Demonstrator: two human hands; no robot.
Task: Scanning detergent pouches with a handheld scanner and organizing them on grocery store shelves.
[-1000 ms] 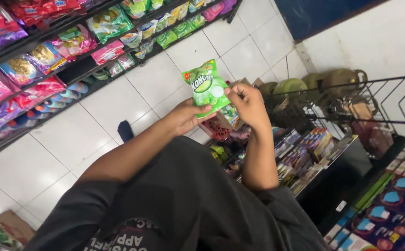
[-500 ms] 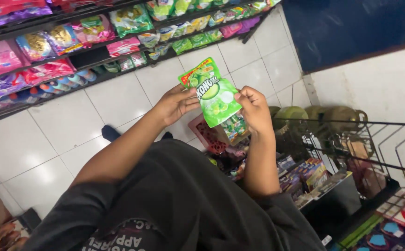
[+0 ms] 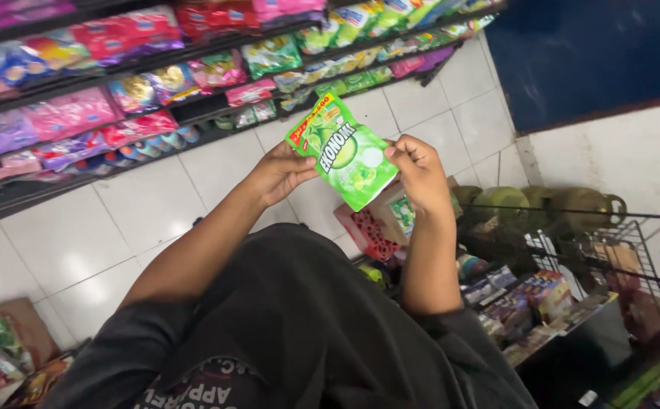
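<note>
White floor tiles, snack shelves behind; both hands' fingers pinch green sachet; wire rack rt.

The person wears a dark grey short-sleeved T-shirt with pale lettering on the chest, forearms bare.

The sachet sits mid-scene between both hands, left hand on its left edge, right hand on its right. Behind it runs the floor, with the shelves of packets far left. Under the right hand lies a box; right of that stands the wire rack.
</note>
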